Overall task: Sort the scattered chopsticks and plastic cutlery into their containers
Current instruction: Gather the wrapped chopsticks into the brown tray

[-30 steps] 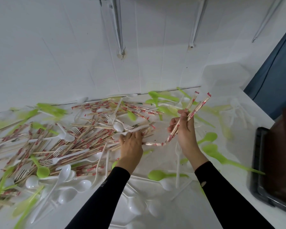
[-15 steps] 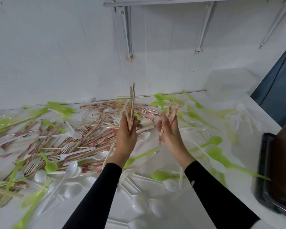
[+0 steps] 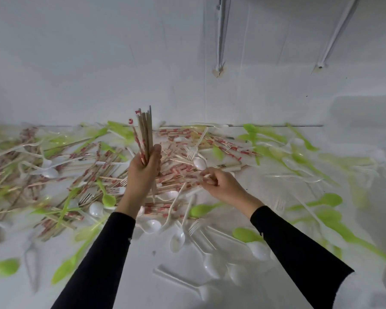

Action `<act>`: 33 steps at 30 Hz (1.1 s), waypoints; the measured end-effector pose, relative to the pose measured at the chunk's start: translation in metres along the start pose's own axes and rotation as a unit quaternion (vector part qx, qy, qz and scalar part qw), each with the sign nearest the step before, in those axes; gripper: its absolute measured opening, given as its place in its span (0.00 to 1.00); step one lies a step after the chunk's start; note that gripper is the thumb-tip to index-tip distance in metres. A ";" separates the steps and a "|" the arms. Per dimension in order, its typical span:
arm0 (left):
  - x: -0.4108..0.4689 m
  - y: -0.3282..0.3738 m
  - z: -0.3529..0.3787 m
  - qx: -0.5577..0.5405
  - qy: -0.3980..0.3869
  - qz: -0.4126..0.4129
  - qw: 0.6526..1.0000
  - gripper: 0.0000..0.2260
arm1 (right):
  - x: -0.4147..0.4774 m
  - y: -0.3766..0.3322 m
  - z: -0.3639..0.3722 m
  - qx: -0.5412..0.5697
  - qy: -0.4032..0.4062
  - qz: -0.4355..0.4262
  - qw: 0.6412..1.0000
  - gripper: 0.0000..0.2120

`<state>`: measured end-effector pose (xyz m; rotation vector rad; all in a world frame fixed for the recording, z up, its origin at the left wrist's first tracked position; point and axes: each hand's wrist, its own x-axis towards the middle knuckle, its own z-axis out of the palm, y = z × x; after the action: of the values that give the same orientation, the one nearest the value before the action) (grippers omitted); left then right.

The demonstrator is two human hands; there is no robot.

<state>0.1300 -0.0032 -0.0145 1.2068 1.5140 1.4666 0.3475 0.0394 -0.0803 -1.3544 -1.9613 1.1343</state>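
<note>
Left hand (image 3: 143, 172): fingers clamped round chopstick bundle (image 3: 145, 134). Long axis is upright, and the lower ends poke out below the palm. Bundle is held above the mid tabletop (image 3: 243, 295).

Right hand (image 3: 223, 186) is low on the heap, fingers curled and pinching loose chopsticks (image 3: 187, 172). These lie roughly flat, axes mostly left-right. Count in the pinch: cannot tell, blurred.

Green spoons (image 3: 206, 209), white spoons (image 3: 177, 239) and white forks (image 3: 116, 190) are strewn on all sides. Left and right margins are motion-smeared. Translucent container (image 3: 363, 114) sits far right by the wall (image 3: 98, 63), outline barely readable.

Tabletop's back edge meets the wall just behind the heap. Clutter is thinnest in the near strip between the sleeves (image 3: 102, 264).
</note>
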 end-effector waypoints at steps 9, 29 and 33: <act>-0.031 -0.018 -0.054 0.240 -0.027 -0.043 0.969 0.13 | 0.006 -0.030 0.050 -0.293 -0.174 -0.222 0.913 0.21; -0.031 -0.084 -0.035 0.583 -0.239 0.072 0.774 0.18 | -0.030 0.023 -0.023 -0.284 -0.067 -0.107 0.951 0.10; -0.033 -0.089 -0.034 0.575 -0.220 0.043 0.787 0.18 | -0.010 0.009 -0.011 -0.324 -0.076 -0.069 0.941 0.16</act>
<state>0.0956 -0.0395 -0.1022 2.1061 2.0223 0.0646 0.3649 0.0354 -0.0816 -1.4231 -2.6394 0.5469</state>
